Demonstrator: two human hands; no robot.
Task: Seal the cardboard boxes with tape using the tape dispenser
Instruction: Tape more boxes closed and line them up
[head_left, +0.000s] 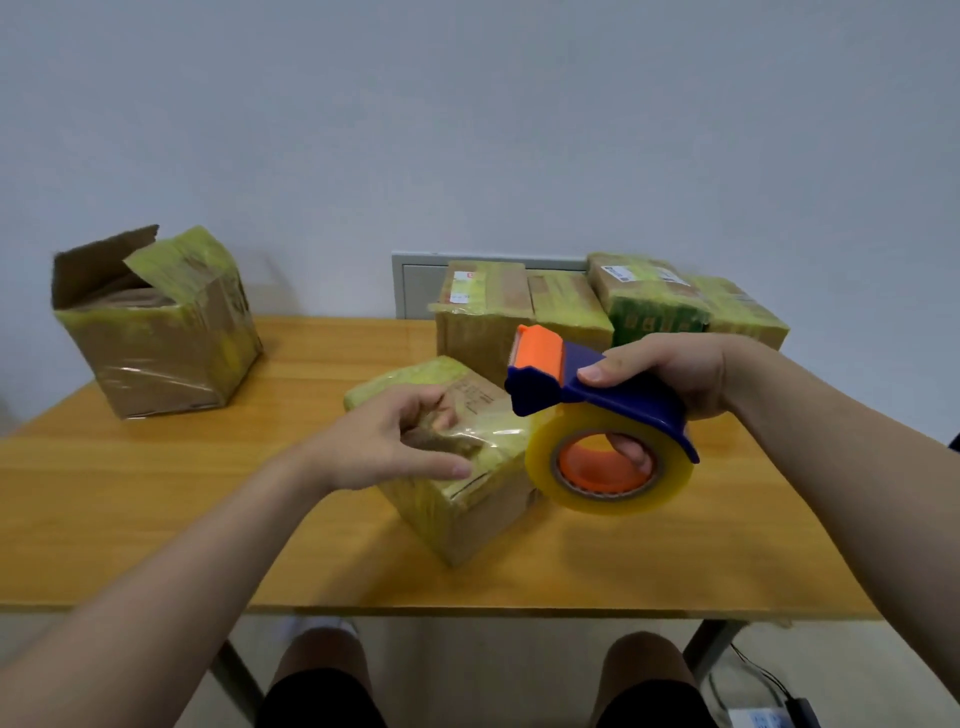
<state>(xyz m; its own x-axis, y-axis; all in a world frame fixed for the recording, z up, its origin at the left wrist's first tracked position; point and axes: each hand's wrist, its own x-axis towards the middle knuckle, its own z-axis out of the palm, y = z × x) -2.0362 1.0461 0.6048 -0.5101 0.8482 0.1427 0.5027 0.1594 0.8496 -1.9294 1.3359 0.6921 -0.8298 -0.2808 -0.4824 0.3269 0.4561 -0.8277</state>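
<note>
The tape dispenser (597, 410) hangs over the middle of the tabletop (156, 519), just beside a small taped box (467, 499). An open box (156, 332) sits near the back left corner, sealed boxes (571, 306) back right, a grey wall (467, 130) behind. The right hand (670, 374) grips the dispenser. The left hand (395, 441) rests loosely spread on the small box.
</note>
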